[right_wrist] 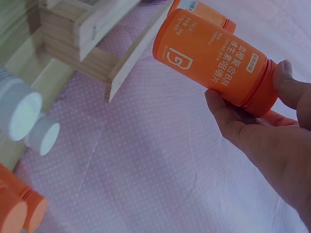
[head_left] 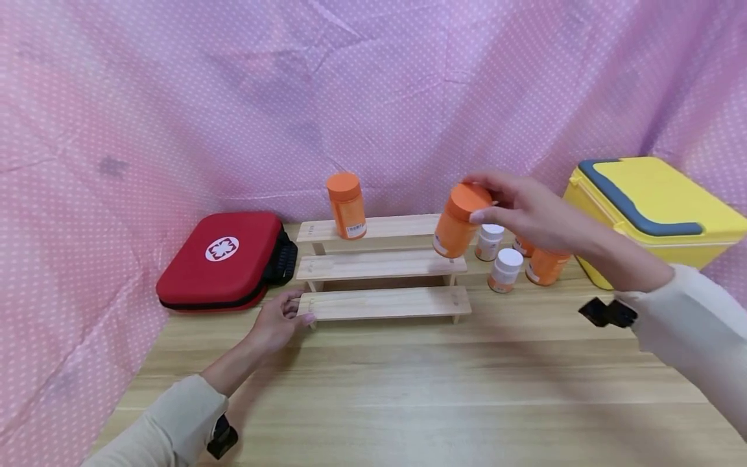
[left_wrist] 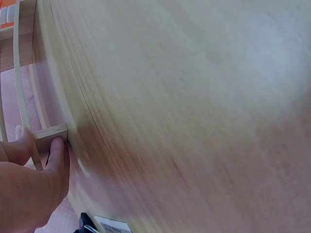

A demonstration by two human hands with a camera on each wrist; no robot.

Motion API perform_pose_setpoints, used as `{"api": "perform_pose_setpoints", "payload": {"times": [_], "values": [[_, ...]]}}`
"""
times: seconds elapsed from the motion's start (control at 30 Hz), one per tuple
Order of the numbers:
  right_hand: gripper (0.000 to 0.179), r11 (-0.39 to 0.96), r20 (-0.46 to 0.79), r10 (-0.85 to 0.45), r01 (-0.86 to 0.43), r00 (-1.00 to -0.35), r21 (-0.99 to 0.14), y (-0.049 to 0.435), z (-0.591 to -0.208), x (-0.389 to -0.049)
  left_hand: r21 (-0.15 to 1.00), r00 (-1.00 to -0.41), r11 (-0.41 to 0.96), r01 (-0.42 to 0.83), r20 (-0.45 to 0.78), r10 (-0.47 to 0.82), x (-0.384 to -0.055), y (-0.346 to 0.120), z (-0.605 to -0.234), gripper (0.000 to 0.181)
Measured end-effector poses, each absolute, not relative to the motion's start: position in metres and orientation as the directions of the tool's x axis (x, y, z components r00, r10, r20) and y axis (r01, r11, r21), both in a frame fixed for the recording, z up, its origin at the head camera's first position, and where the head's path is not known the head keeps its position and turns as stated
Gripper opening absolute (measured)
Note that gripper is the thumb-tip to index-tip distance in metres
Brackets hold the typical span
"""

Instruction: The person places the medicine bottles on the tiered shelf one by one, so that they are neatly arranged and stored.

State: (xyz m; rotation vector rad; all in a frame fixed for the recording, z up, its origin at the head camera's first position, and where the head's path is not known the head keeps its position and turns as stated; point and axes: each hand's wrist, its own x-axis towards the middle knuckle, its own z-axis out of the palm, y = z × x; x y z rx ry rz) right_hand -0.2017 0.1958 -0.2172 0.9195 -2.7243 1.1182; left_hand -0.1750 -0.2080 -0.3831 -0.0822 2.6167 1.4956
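the left hand (head_left: 279, 323) pinches the rack (head_left: 382, 303) at eight o'clock, seemingly steadying it, while at its two o'clock the right hand (head_left: 521, 204) grips an orange bottle (head_left: 452, 229) cap-end, apparently leaving the base free.

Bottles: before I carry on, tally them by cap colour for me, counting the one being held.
Orange-capped bottles: 4, one in the right hand, one on the rack
White-capped bottles: 2
Total: 6
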Motion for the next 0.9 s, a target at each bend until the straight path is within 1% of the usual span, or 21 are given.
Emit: {"api": "perform_pose_setpoints", "payload": {"times": [0.1,0.17,0.37,0.5,0.67,0.9], "values": [[0.044,0.565,0.236,-0.49,-0.512,-0.839,-0.647,0.183,-0.213,-0.215,0.851,-0.991,0.514,-0.109,-0.132,0.009,-0.176,-0.208,-0.384,0.052],[0.043,0.582,0.23,-0.481,-0.504,-0.846,-0.638,0.174,-0.211,-0.225,0.85,-0.992,0.516,-0.108,-0.129,0.006,-0.176,-0.208,-0.384,0.053],[0.037,0.571,0.239,-0.484,-0.511,-0.842,-0.643,0.154,-0.211,-0.256,0.85,-0.991,0.515,-0.114,-0.134,0.002,-0.176,-0.208,-0.386,0.053],[0.035,0.561,0.22,-0.484,-0.493,-0.847,-0.664,0.146,-0.217,-0.271,0.846,-0.989,0.517,-0.129,-0.15,0.0,-0.175,-0.208,-0.387,0.054],[0.034,0.548,0.195,-0.483,-0.469,-0.854,-0.693,0.139,-0.222,-0.283,0.85,-0.989,0.511,-0.127,-0.147,-0.002,-0.176,-0.208,-0.385,0.054],[0.036,0.572,0.173,-0.483,-0.459,-0.858,-0.68,0.134,-0.227,-0.287,0.842,-0.989,0.523,-0.13,-0.15,-0.004,-0.175,-0.209,-0.385,0.055]]}}
